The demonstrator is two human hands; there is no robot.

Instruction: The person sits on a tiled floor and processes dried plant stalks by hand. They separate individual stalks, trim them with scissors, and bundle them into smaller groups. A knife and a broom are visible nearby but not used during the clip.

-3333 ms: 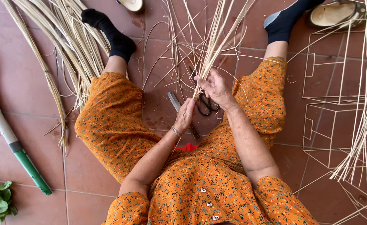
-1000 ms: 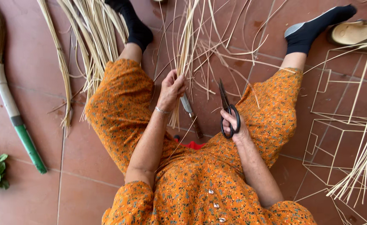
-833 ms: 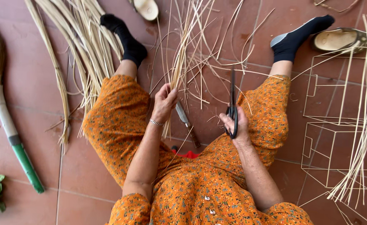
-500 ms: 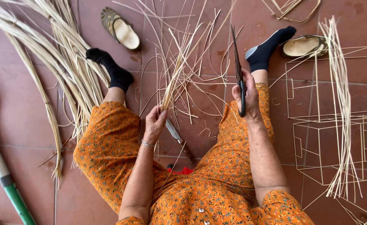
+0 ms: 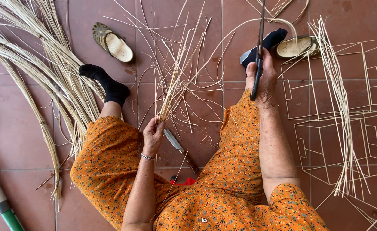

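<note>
Lower centre of the frame: an orange floral dress (image 5: 222,201) is seen over spread legs on a red tiled floor (image 5: 21,128). At centre left, the left hand (image 5: 153,136) is closed around the base of a thin bundle of cane strips (image 5: 175,81), which fans toward the upper centre. A knife (image 5: 179,149) lies on the floor just beside that hand. At upper right of centre, the right hand (image 5: 263,79) is closed around black scissors (image 5: 258,55), blades pointing to the top edge. Farther off, a sandal (image 5: 111,42) is noted at upper left, wire frames (image 5: 334,128) at right.
</note>
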